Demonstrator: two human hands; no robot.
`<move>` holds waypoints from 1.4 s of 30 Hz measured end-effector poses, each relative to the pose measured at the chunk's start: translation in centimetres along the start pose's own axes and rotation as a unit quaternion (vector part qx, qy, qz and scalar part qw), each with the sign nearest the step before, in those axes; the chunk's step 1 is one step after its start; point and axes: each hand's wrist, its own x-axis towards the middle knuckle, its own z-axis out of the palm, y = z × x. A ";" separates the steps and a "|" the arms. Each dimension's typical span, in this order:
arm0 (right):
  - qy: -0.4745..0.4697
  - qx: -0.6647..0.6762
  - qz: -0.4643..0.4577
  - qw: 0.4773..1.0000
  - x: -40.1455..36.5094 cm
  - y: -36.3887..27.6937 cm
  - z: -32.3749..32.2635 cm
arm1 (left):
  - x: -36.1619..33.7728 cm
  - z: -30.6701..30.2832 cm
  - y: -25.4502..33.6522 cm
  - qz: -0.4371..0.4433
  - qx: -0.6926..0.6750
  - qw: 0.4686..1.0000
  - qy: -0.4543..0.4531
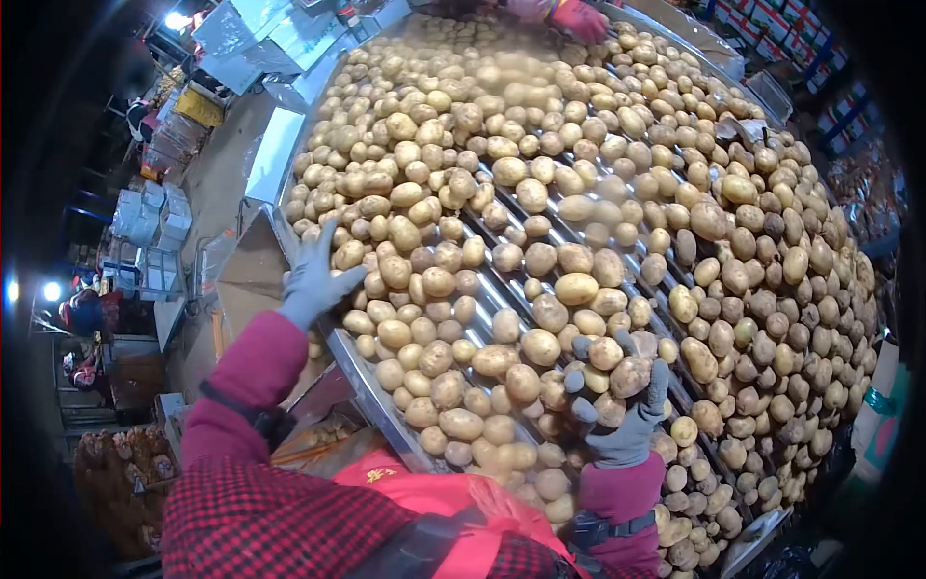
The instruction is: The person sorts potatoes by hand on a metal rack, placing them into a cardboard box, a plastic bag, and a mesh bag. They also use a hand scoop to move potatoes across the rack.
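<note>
My left hand [318, 278], in a grey glove, is at the left edge of the metal sorting table [386, 410], fingers spread beside the potatoes there. Nothing shows in it. My right hand [622, 410], also gloved in grey, is at the lower middle of the potato layer, palm up, with its fingers curled round a few potatoes [630, 376]. Many more potatoes [576, 289] surround both hands. Between some of them, shiny metal rollers [502, 289] show.
A co-worker's pink-gloved hand [579, 19] is over the potatoes at the far edge. An open cardboard box [253, 275] stands left of the table. White boxes [309, 39] are stacked at the upper left. Dense potatoes [772, 338] cover the right side.
</note>
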 end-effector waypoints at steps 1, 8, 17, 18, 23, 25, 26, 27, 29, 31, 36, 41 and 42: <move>-0.002 -0.002 0.000 1.000 0.1 0.0 0.2 | 0.6 0.6 1.4 -0.048 0.067 0.997 0.000; -0.023 0.087 0.034 0.995 0.4 0.4 0.5 | 3.4 1.4 2.4 0.068 0.044 0.996 0.027; -0.027 0.205 0.080 0.975 0.2 0.3 0.0 | 13.6 2.3 15.1 0.084 -0.028 0.993 0.081; -0.042 0.102 0.052 0.993 0.4 -0.1 0.1 | 14.5 2.4 16.2 0.068 0.075 0.990 0.099; -0.094 0.132 0.046 0.986 0.4 -0.3 -0.8 | 23.5 4.4 18.1 0.039 0.116 0.988 0.097; -0.116 0.162 0.083 0.976 0.4 0.7 -1.9 | 27.3 5.4 18.5 0.006 0.075 0.995 0.059; -0.119 0.142 0.067 0.980 0.3 0.6 -1.8 | 28.0 4.8 19.5 0.022 0.071 0.995 0.062; -0.126 0.123 0.054 0.983 0.3 0.5 -1.6 | 28.2 3.8 20.4 0.033 0.091 0.995 0.021; -0.124 0.170 0.069 0.975 0.3 1.0 -1.9 | 28.8 1.3 22.1 0.049 0.117 0.992 -0.012; -0.172 0.210 0.066 0.960 0.7 0.8 -2.0 | 28.6 -2.6 25.3 0.230 0.322 0.913 -0.096; -0.164 0.267 0.096 0.945 0.4 0.5 -1.8 | 21.6 -6.0 41.9 0.479 0.093 0.873 0.012; -0.167 0.358 0.113 0.912 0.7 0.8 -2.0 | 12.5 -1.0 60.1 0.661 -0.085 0.745 0.009; -0.180 0.366 0.117 0.906 0.2 -0.7 -1.7 | 12.9 1.3 63.3 0.706 -0.124 0.697 0.020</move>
